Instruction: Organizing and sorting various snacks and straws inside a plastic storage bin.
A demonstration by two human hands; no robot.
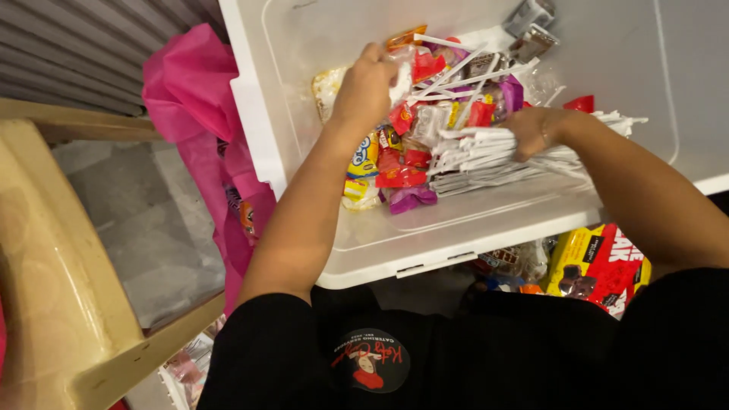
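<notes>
Black sleeves near | left hand [367, 87] fingers in sweets [402, 163] | right hand [535, 133] gripping white sticks [478, 156] | white bin [425, 235], grey floor [144, 220]

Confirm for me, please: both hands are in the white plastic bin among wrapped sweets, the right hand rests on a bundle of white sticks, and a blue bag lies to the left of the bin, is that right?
Not quite: in the head view the bag left of the white plastic bin is pink, not blue. The rest holds: the left hand is among the wrapped sweets and the right hand rests on the bundle of white sticks.
</notes>
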